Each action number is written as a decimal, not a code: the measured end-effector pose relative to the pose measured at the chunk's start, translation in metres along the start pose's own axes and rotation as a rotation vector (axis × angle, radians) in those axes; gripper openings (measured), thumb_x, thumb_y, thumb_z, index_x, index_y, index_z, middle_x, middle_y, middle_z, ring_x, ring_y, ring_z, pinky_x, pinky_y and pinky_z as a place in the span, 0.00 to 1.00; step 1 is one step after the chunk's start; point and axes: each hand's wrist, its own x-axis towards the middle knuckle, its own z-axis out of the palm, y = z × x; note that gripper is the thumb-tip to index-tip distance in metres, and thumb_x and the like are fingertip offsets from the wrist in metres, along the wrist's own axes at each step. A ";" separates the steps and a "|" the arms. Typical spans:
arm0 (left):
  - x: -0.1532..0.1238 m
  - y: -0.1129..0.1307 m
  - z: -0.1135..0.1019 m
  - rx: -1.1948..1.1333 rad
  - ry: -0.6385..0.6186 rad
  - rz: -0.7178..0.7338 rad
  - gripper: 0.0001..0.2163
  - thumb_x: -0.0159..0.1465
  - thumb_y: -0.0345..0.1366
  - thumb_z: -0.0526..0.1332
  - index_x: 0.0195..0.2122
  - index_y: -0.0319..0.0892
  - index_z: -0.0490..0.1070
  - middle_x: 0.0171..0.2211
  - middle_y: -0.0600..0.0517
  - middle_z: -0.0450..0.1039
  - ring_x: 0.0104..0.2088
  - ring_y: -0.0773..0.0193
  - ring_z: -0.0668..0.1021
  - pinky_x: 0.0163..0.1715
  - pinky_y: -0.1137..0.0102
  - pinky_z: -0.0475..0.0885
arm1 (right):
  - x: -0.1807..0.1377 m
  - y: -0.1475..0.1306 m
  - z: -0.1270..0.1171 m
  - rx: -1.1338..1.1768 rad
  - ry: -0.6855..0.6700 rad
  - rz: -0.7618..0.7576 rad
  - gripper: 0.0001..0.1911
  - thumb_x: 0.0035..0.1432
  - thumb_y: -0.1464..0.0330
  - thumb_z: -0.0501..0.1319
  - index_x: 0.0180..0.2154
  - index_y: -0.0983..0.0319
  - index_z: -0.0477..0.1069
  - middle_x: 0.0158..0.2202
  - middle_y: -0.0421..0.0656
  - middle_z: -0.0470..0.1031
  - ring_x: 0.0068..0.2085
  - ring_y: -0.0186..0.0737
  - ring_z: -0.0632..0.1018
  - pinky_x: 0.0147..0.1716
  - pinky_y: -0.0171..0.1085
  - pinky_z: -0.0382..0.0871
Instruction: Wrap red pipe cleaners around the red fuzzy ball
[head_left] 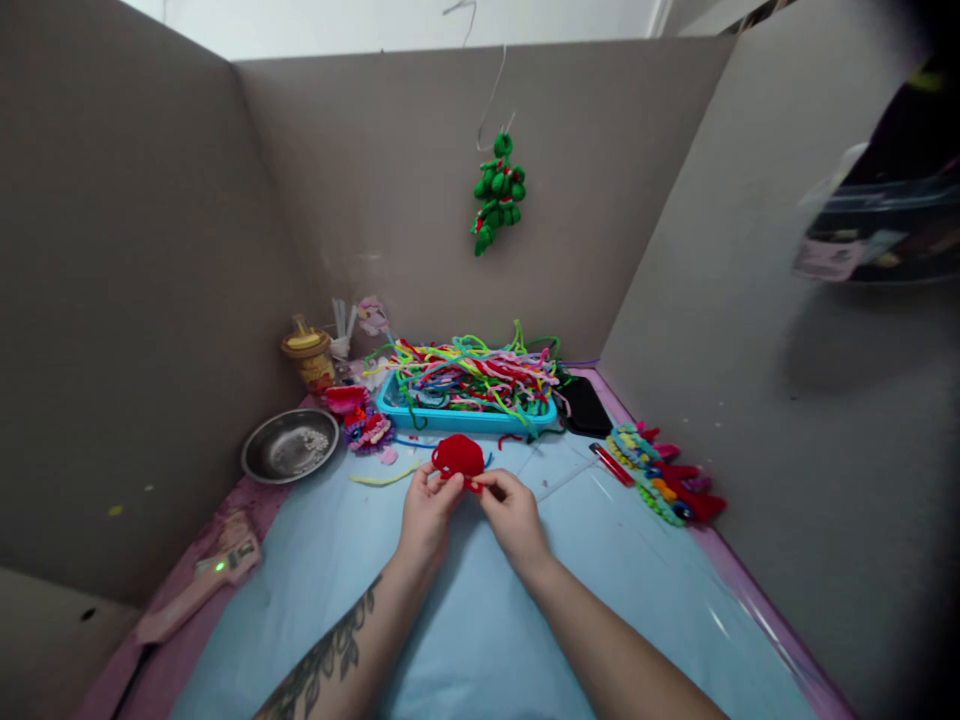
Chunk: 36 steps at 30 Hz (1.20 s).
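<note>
A round red piece that looks like fuzzy pipe cleaner or yarn work (459, 455) is held up between my two hands over the blue table cover. My left hand (431, 505) pinches its lower left edge with thumb and fingers. At its lower right edge, the thumb and fingertips of my right hand (514, 510) close on a small red part. Just behind the red piece lie a bit of blue stem and a short red strand (510, 438). A yellow strand (384, 479) rests to the left of my left hand.
Behind stands a blue tray (457, 420) heaped with colourful fuzzy stems. To the left are a metal bowl (291, 447), a lidded cup (309, 360) and a pink glue gun (217, 580). On the right lie a black phone-like slab (586, 407), a red-handled cutter (613, 465) and colourful fuzzy crafts (667, 480).
</note>
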 end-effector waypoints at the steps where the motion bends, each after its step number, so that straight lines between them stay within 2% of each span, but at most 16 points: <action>1: 0.000 -0.001 0.000 0.012 -0.002 0.003 0.22 0.47 0.32 0.70 0.41 0.40 0.64 0.29 0.52 0.78 0.29 0.68 0.78 0.36 0.72 0.69 | 0.000 -0.001 -0.001 -0.063 0.010 -0.044 0.05 0.52 0.69 0.59 0.26 0.61 0.73 0.26 0.41 0.73 0.30 0.38 0.73 0.31 0.36 0.66; 4: 0.002 -0.003 -0.002 0.059 0.019 0.030 0.21 0.46 0.32 0.70 0.40 0.40 0.64 0.28 0.52 0.77 0.28 0.68 0.78 0.35 0.72 0.68 | -0.001 -0.002 -0.003 -0.202 -0.011 -0.131 0.06 0.54 0.70 0.57 0.27 0.61 0.73 0.28 0.42 0.72 0.30 0.38 0.72 0.31 0.35 0.66; 6: 0.003 -0.003 -0.003 0.095 0.051 0.065 0.21 0.46 0.33 0.70 0.40 0.40 0.64 0.28 0.52 0.77 0.28 0.67 0.78 0.35 0.71 0.69 | -0.001 -0.003 -0.003 -0.281 -0.029 -0.158 0.05 0.53 0.70 0.58 0.32 0.60 0.73 0.31 0.43 0.72 0.30 0.38 0.72 0.30 0.35 0.66; 9: 0.004 -0.001 -0.005 0.149 0.089 0.105 0.21 0.47 0.35 0.69 0.40 0.41 0.64 0.29 0.51 0.78 0.29 0.66 0.78 0.35 0.71 0.69 | -0.003 -0.005 -0.003 -0.376 -0.039 -0.187 0.09 0.53 0.71 0.59 0.39 0.61 0.71 0.34 0.44 0.72 0.31 0.39 0.72 0.31 0.36 0.66; 12: 0.004 0.001 -0.005 0.165 0.096 0.115 0.21 0.47 0.35 0.69 0.41 0.40 0.64 0.29 0.52 0.77 0.28 0.66 0.78 0.34 0.71 0.68 | -0.005 -0.004 -0.002 -0.407 -0.072 -0.229 0.06 0.55 0.72 0.56 0.35 0.60 0.71 0.32 0.44 0.74 0.33 0.41 0.74 0.35 0.37 0.66; 16: 0.002 0.002 -0.003 0.128 0.078 0.098 0.22 0.46 0.34 0.70 0.41 0.40 0.64 0.28 0.52 0.77 0.29 0.66 0.78 0.36 0.70 0.68 | -0.004 -0.003 -0.002 -0.372 -0.088 -0.217 0.09 0.57 0.73 0.53 0.33 0.60 0.71 0.31 0.43 0.76 0.33 0.40 0.75 0.36 0.36 0.66; 22: 0.000 0.006 0.002 0.054 0.081 -0.015 0.20 0.43 0.35 0.72 0.35 0.41 0.65 0.27 0.52 0.77 0.29 0.66 0.78 0.35 0.71 0.68 | -0.003 -0.007 -0.004 -0.205 -0.087 -0.129 0.07 0.55 0.71 0.54 0.29 0.59 0.71 0.28 0.40 0.75 0.30 0.39 0.73 0.32 0.35 0.65; 28: -0.001 0.003 0.002 -0.015 -0.013 -0.080 0.14 0.47 0.34 0.70 0.33 0.40 0.68 0.27 0.52 0.77 0.29 0.68 0.77 0.36 0.71 0.69 | -0.005 -0.008 0.000 -0.070 -0.092 -0.069 0.07 0.55 0.68 0.55 0.28 0.60 0.70 0.26 0.40 0.72 0.29 0.37 0.71 0.30 0.34 0.65; 33: 0.000 0.001 -0.001 0.030 -0.018 -0.039 0.13 0.48 0.33 0.69 0.33 0.39 0.70 0.28 0.52 0.76 0.29 0.68 0.76 0.35 0.72 0.69 | -0.002 -0.009 0.003 -0.104 -0.089 -0.086 0.06 0.53 0.71 0.55 0.25 0.60 0.68 0.25 0.39 0.69 0.28 0.36 0.70 0.29 0.33 0.63; 36: 0.002 0.001 -0.003 0.131 0.021 0.028 0.14 0.46 0.34 0.69 0.32 0.38 0.70 0.26 0.52 0.76 0.28 0.67 0.76 0.32 0.72 0.69 | -0.001 -0.008 0.002 -0.176 -0.072 -0.114 0.03 0.51 0.72 0.57 0.28 0.61 0.70 0.27 0.39 0.68 0.27 0.35 0.68 0.28 0.33 0.62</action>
